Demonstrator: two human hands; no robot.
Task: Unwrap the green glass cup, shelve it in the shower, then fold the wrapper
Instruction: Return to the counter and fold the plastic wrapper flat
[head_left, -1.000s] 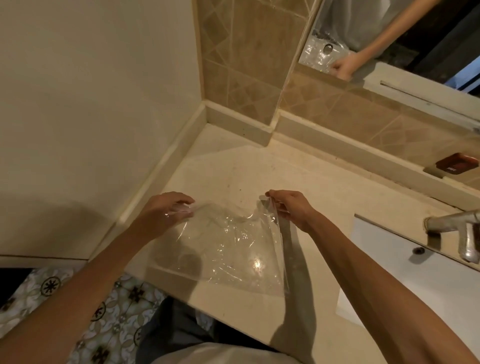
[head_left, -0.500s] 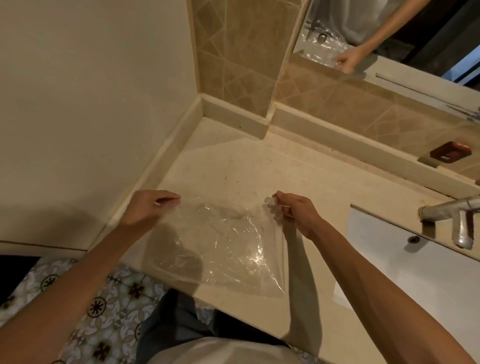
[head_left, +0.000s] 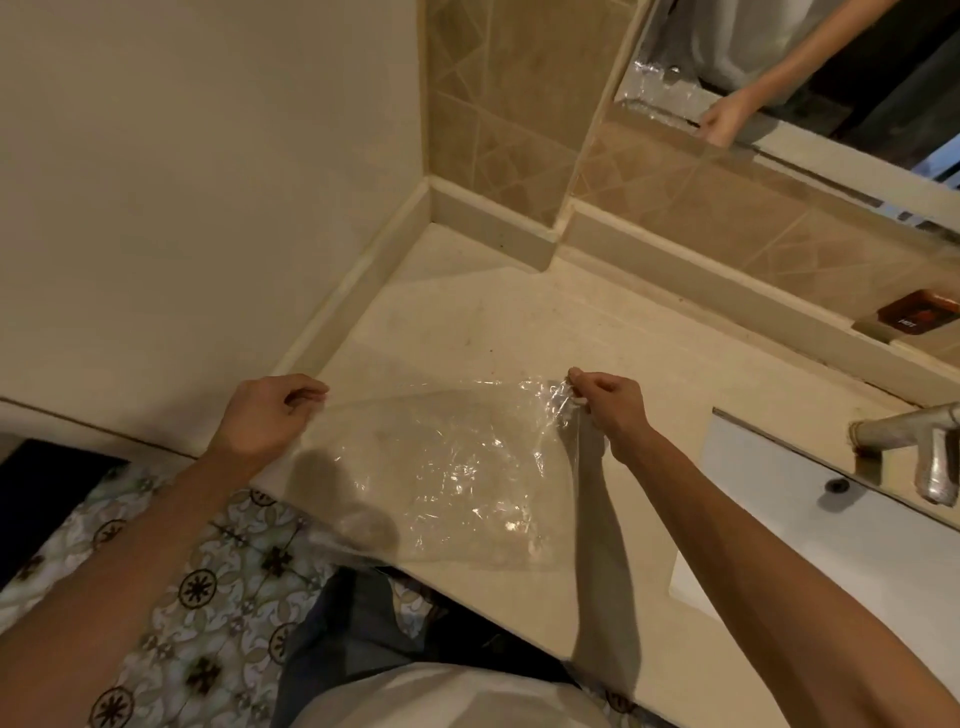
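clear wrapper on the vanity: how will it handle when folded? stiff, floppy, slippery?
Likely floppy: the clear wrapper sags and wrinkles between the left hand and right hand. Probably very light, since fingertip pinches hold it up. Glossy glare suggests a slick film, so folds may spring open.

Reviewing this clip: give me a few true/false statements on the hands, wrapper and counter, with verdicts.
1. Both hands pinch the wrapper. True: left hand, right hand.
2. The green cup sits on the counter. False: no cup is in view.
3. The wrapper is folded small. False: it is spread out wide.
4. A faucet stands to the right. True.
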